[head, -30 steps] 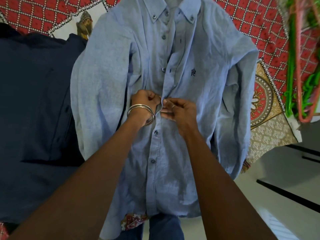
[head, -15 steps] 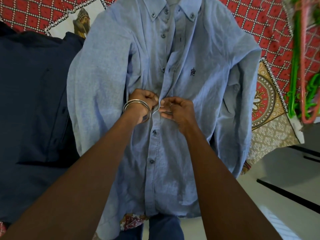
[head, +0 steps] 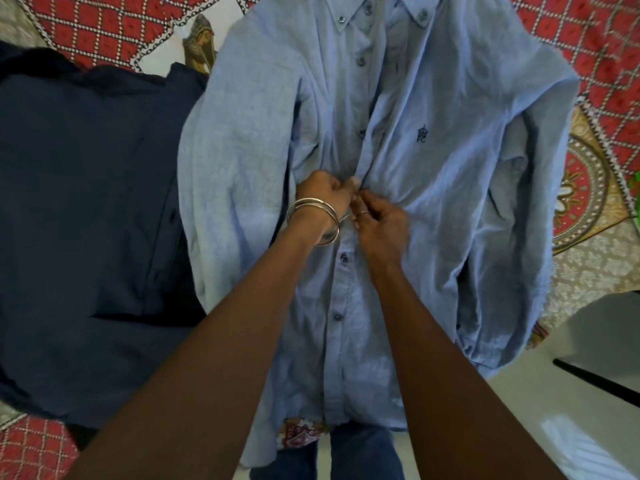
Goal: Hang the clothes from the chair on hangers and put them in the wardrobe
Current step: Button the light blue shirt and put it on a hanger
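A light blue button-down shirt [head: 443, 174] lies front-up on the patterned bedspread, collar at the top edge of the view. My left hand [head: 323, 194], with metal bangles on the wrist, pinches the left side of the placket at mid-chest. My right hand [head: 379, 223], with a ring on one finger, pinches the opposite placket edge right beside it. The two hands touch over a button position, which their fingers hide. Buttons below the hands are fastened. No hanger shows inside the shirt.
A dark navy garment [head: 86, 220] lies spread to the left, partly under the blue sleeve. The red and white patterned bedspread [head: 595, 50] covers the bed. White floor [head: 571, 393] lies at the lower right. A green sliver [head: 635, 195] shows at the right edge.
The view has shifted so the green and pink hangers at the right edge have left the frame. Both hands stay on the placket, working slightly higher and closer together.
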Available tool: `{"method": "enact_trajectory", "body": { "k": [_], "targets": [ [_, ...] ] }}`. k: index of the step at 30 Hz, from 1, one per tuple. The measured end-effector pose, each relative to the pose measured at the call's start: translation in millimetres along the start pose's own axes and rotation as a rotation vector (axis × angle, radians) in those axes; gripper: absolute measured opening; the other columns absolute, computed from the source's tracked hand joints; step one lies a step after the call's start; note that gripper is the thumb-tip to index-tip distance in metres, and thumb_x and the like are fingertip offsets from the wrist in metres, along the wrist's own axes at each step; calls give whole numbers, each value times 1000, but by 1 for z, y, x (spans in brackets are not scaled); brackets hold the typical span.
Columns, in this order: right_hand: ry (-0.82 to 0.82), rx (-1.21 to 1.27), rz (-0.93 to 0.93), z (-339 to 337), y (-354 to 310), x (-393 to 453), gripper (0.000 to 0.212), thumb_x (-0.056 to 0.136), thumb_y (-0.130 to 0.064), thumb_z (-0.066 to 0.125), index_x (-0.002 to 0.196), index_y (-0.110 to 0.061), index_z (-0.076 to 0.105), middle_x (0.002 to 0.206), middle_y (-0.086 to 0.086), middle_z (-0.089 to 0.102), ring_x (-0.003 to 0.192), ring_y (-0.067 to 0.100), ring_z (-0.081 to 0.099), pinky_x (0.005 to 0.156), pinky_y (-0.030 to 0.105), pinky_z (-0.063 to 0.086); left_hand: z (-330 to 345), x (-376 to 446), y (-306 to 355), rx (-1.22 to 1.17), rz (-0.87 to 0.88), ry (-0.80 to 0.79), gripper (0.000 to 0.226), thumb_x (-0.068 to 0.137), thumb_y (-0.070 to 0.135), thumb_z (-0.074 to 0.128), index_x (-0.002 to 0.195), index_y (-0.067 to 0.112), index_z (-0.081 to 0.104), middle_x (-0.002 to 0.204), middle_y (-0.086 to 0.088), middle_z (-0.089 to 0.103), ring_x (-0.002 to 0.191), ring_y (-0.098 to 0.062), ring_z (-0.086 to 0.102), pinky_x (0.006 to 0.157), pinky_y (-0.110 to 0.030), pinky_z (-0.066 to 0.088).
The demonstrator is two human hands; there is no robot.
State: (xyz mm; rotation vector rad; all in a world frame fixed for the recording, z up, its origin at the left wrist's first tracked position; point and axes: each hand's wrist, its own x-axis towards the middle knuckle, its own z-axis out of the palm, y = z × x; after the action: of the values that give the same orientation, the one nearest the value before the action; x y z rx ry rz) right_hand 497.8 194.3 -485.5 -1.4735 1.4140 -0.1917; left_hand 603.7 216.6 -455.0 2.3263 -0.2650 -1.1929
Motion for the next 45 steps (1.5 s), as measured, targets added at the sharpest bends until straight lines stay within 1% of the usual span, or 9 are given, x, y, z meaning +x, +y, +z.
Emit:
{"method": "enact_trajectory", "body": {
  "k": [12, 16, 19, 21, 25, 32, 38, 41, 45],
  "targets": [
    [37, 115, 4, 9, -6, -8, 21, 77, -14, 77, 97, -9, 77, 89, 5, 74, 81, 17, 70, 79, 33, 57, 2, 9, -10, -333, -196, 61, 6, 76, 11, 76, 76, 7, 71, 80, -12, 72, 78, -27, 70, 80, -40, 58],
    [28, 68, -41, 6, -12, -9, 17, 78, -13, 78, 93, -6, 76, 80, 6, 72, 70, 12, 65, 65, 14, 51, -1, 2, -14, -567, -216, 11, 20, 83, -2, 67, 70, 12, 64, 69, -11, 65, 62, -21, 62, 69, -36, 59],
    [49, 118, -17, 6, -18, -8, 15, 79, -18, 78, 91, -7, 77, 74, -2, 70, 67, 6, 64, 63, 12, 49, -4, -3, -9, -723, -249, -22, 14, 89, -7, 57, 85, 4, 64, 72, -10, 63, 62, -16, 61, 49, -22, 55],
    [49, 109, -10, 4, -21, -6, 15, 81, -21, 76, 89, -9, 77, 68, -4, 68, 61, 4, 61, 59, 12, 46, -4, -3, -10, -812, -272, -41, 17, 89, -10, 55, 99, 1, 64, 77, -12, 65, 67, -18, 64, 55, -27, 58],
    [-4, 65, 5, -5, -25, -6, 11, 87, -18, 68, 88, -10, 76, 64, -1, 65, 63, 15, 63, 62, 26, 53, 2, -4, -19, -697, -199, -29, 19, 88, -7, 56, 89, 9, 66, 79, -7, 68, 78, -21, 65, 84, -36, 57],
    [-145, -307, -41, -10, -34, -7, 16, 89, -4, 52, 88, -2, 68, 83, 9, 66, 73, 18, 58, 65, 27, 44, 10, -9, -26, -386, -76, 80, 4, 87, 10, 66, 90, 9, 66, 73, 1, 65, 69, -12, 62, 76, -26, 56],
    [238, -300, -320, -16, -65, -5, 24, 90, -11, 60, 113, -5, 57, 110, 11, 58, 102, 26, 56, 83, 27, 42, -15, -7, 2, -21, 363, 451, 25, 81, -9, 52, 94, 5, 68, 89, -9, 70, 80, -16, 62, 75, -15, 46],
    [175, -428, -368, 0, -77, 17, 33, 89, -14, 63, 120, -5, 54, 119, 14, 53, 110, 27, 50, 85, 19, 35, -23, 7, 20, -92, 483, 363, 40, 76, -19, 46, 104, 0, 66, 96, -4, 66, 87, -11, 59, 81, -9, 46],
    [178, -719, -181, 3, -76, 44, 40, 93, -28, 59, 126, -12, 43, 130, 11, 42, 119, 28, 44, 87, 40, 47, -21, 29, 32, -153, 355, 272, 43, 80, -21, 38, 105, -2, 68, 101, -15, 69, 93, -23, 64, 91, -24, 50]
  ]
}}
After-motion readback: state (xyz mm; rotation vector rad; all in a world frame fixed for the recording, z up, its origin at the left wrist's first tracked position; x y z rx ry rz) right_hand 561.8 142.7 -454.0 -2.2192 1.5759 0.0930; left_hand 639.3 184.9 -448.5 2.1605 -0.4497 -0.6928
